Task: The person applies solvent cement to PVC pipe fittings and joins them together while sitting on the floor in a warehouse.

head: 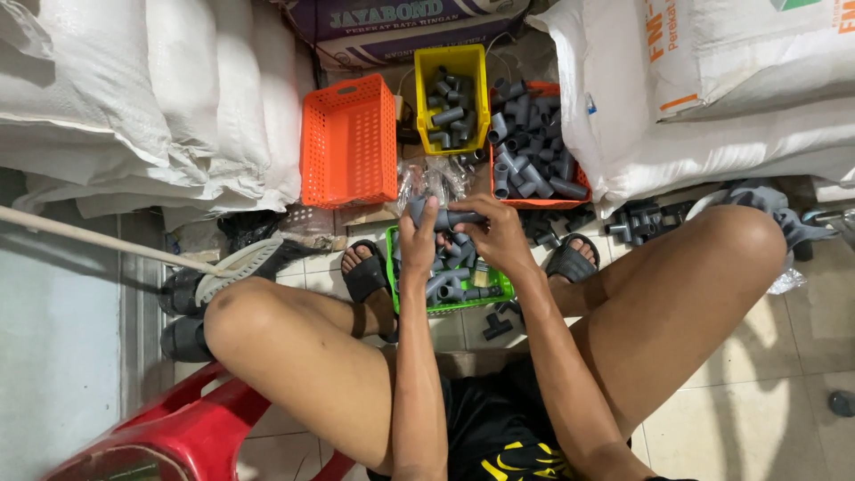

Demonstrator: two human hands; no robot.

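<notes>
Both hands on one grey PVC pipe fitting (pixel 445 216), long axis running 9-to-3 o'clock, held above the green basket (pixel 501 287). Left hand (pixel 419 239) fingers pinch its 9 o'clock end; right hand (pixel 499 236) fingers pinch the 3 o'clock end. Baskets: four. Orange basket (pixel 349 142) at 11 o'clock looks bare inside; yellow basket (pixel 451 64) and red-orange basket (pixel 570 191) at 12–1 hold grey fittings.

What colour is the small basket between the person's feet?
Green; the basket holds grey pipe fittings, seen clearly in the head view.
</notes>
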